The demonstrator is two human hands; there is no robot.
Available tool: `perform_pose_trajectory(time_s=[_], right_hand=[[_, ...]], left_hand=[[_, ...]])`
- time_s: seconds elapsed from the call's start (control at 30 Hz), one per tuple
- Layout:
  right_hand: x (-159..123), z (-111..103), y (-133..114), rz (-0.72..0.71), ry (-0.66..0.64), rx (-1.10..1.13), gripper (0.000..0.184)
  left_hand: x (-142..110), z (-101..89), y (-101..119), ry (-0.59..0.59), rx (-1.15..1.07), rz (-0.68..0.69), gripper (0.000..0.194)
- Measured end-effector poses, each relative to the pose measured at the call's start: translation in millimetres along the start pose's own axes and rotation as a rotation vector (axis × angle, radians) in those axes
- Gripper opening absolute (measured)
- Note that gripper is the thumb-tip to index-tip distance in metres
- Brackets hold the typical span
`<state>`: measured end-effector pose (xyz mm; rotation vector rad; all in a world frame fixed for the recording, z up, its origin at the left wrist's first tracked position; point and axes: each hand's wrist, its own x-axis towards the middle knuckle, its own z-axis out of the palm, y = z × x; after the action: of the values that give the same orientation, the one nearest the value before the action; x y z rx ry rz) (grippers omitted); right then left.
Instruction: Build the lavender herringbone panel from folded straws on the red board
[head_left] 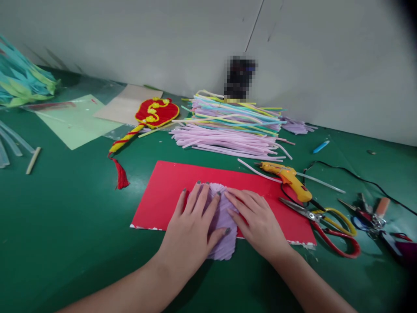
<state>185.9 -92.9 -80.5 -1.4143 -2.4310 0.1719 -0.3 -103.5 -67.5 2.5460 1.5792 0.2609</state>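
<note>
Red card sheet [153,200], landmark item, flat on the green tabletop [81,243], its near edge chipped white; lilac pipe-cleaner panel [223,219], ribbed, rounded at the far end, lying across the middle of the sheet, its near end reaching past the sheet's near edge; left hand [189,226], palm down, fingers spread wide, over the panel's left side; right hand [259,217], fingers extended and close together, fingertips at the panel's right edge; neither hand grips anything.

Beyond the sheet: lilac pipe cleaners [224,140], heaped; behind these, mixed-colour pipe cleaners [241,114], yellow, aqua and lilac; beyond the sheet's far left corner: red fan-shaped ornament [150,112], yellow-edged, with red tassel [121,176]; at the sheet's far right corner: yellow glue gun [289,178], corded; at its right end: scissors [314,216], blades over the sheet, one handle yellow, one red; farther right of it: bunch of keys [378,221].
</note>
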Motion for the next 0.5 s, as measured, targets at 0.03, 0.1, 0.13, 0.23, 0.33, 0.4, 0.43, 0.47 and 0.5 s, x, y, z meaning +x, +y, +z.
perform_pose_trajectory(time_s=[0.03, 0.1, 0.13, 0.23, 0.33, 0.4, 0.43, 0.47, 0.5], right_hand=[[0.5, -0.2, -0.2, -0.002, -0.004, -0.005, 0.038], [1.0, -0.5, -0.5, -0.006, -0.01, -0.007, 0.04], [1.1, -0.5, -0.5, -0.006, -0.013, -0.007, 0.04], [1.0, -0.2, -0.3, -0.008, -0.022, -0.006, 0.041], [0.8, 0.0, 0.0, -0.005, -0.034, -0.009, 0.04], [0.8, -0.2, -0.1, -0.005, -0.039, -0.008, 0.041], [0.9, -0.4, -0.2, -0.005, -0.04, -0.007, 0.041], [1.0, -0.6, -0.4, -0.004, -0.041, -0.006, 0.041], [1.1, -0.9, -0.7, -0.003, -0.043, -0.006, 0.041]], left_hand=[[0.0, -0.1, -0.2, -0.001, -0.001, 0.002, 0.056], [-0.2, -0.5, -0.7, -0.006, -0.002, 0.007, 0.057], [-0.5, -0.7, -0.9, -0.01, -0.003, 0.01, 0.057], [-0.8, -1.6, -1.5, -0.031, -0.01, 0.007, 0.058], [-0.1, -2.3, -2.1, -0.053, -0.013, 0.002, 0.059], [0.5, -2.3, -2.3, -0.052, -0.014, 0.007, 0.06], [0.7, -2.2, -2.4, -0.049, -0.015, 0.011, 0.06], [0.8, -2.0, -2.4, -0.047, -0.014, 0.015, 0.06], [0.9, -1.8, -2.4, -0.046, -0.011, 0.019, 0.061]])
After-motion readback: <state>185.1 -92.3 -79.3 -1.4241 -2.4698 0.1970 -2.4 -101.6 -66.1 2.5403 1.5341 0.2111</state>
